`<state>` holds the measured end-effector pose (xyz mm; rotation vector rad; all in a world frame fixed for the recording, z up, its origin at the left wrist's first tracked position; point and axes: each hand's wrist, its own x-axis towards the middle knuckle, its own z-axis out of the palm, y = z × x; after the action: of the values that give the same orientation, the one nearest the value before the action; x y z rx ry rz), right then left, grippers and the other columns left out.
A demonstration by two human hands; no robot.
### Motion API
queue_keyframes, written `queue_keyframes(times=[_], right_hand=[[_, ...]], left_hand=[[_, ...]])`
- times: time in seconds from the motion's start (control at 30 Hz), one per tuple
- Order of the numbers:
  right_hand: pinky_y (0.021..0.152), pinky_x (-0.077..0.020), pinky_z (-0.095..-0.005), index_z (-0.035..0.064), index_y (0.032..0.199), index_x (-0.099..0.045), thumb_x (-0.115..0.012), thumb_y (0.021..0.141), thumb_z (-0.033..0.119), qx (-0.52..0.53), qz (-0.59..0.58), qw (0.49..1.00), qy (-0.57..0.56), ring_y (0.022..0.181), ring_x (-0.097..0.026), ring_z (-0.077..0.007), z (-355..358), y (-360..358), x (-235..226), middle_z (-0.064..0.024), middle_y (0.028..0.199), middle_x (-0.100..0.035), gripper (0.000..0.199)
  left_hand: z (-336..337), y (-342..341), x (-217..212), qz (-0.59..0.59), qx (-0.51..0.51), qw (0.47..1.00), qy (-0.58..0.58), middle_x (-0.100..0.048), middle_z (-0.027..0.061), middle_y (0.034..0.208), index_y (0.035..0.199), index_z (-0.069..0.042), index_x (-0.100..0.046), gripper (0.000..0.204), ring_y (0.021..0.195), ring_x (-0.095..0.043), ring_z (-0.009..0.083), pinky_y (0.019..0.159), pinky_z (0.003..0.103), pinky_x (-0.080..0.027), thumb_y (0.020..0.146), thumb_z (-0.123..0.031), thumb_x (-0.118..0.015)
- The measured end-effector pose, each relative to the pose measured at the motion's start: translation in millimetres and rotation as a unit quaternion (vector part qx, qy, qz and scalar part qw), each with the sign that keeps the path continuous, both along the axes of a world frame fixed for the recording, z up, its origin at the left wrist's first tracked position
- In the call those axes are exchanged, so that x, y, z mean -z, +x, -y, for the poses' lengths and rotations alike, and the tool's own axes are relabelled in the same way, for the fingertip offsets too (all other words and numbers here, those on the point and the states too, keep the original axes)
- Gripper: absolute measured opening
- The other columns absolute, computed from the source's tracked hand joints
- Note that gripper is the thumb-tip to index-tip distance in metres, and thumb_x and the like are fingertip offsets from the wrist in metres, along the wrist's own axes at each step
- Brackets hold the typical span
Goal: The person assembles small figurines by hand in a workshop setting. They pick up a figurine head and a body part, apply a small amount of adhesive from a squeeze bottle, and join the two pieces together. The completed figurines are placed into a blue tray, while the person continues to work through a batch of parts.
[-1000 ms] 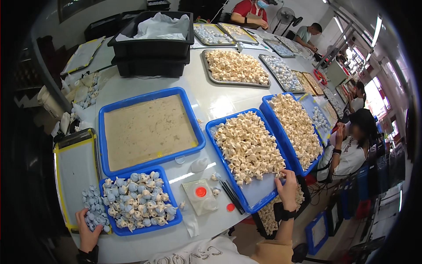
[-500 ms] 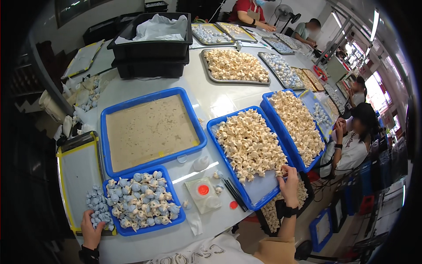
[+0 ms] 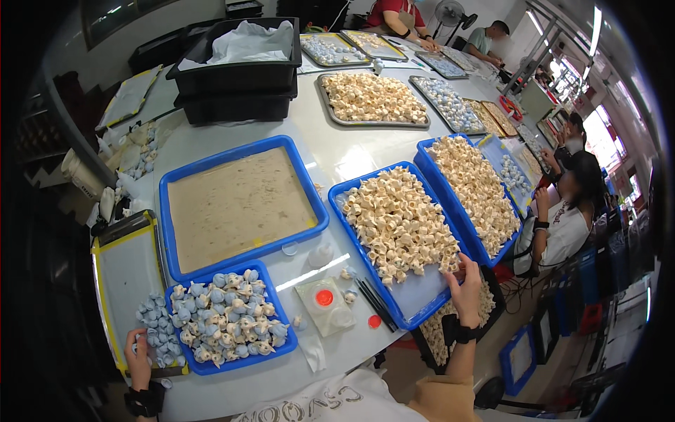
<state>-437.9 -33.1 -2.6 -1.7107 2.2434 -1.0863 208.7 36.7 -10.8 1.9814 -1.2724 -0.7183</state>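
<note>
A small assembly workshop: a long white table [image 3: 337, 151] crowded with blue trays [image 3: 242, 207] of identical cream and blue-grey pieces, with other seated workers [image 3: 562, 225] along the frame's right and top.

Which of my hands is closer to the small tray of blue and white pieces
Left. Your left hand rests just beside the small blue tray, at the loose blue pieces off its left edge. Your right hand is far across, at the tray of cream pieces.

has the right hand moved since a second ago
Yes: the right hand has slid up the near edge of the blue tray, reaching the cream pieces.
</note>
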Motion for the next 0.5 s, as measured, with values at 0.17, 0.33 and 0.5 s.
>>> queue_keyframes(times=[0.17, 0.33, 0.5], right_hand=[[0.064, -0.0451, -0.0291, 0.0005, 0.111, -0.05, -0.065, 0.072, 0.004, 0.009, -0.009, 1.0, -0.026, 0.068, -0.053, -0.0197, -0.2, -2.2, 6.7, -0.0117, 0.09, -0.05, 0.042], [0.067, -0.0448, -0.029, 0.0007, 0.112, -0.049, -0.065, 0.074, 0.008, 0.079, -0.052, 0.993, -0.069, 0.07, -0.053, -0.0193, -5.4, -0.6, 5.0, -0.0104, 0.092, -0.05, 0.042], [0.073, -0.0452, -0.0302, -0.0005, 0.114, -0.045, -0.068, 0.074, 0.013, 0.015, 0.348, 0.93, -0.115, 0.08, -0.056, -0.0182, -29.4, 65.9, -41.4, -0.0096, 0.097, -0.05, 0.049]], left_hand=[[6.1, 4.7, -10.2, -0.179, -0.093, 0.979, -0.012, -0.038, -0.0025, 0.062, 0.098, -0.006, -0.051, 0.029, 0.043, -0.029, 0.0029, 0.038, 0.018, -0.023, 0.093, -0.032, -0.039], [14.2, -24.1, -56.8, -0.443, -0.138, 0.881, -0.094, -0.035, -0.0011, 0.057, 0.109, -0.008, -0.043, 0.037, 0.035, -0.027, 0.0034, 0.032, 0.018, -0.022, 0.094, -0.04, -0.034], [-17.3, -69.7, -72.8, -0.716, -0.137, 0.684, -0.028, -0.035, 0.0041, 0.061, 0.111, -0.017, -0.044, 0.041, 0.031, -0.023, 0.0116, 0.029, 0.024, -0.019, 0.092, -0.05, -0.026]])
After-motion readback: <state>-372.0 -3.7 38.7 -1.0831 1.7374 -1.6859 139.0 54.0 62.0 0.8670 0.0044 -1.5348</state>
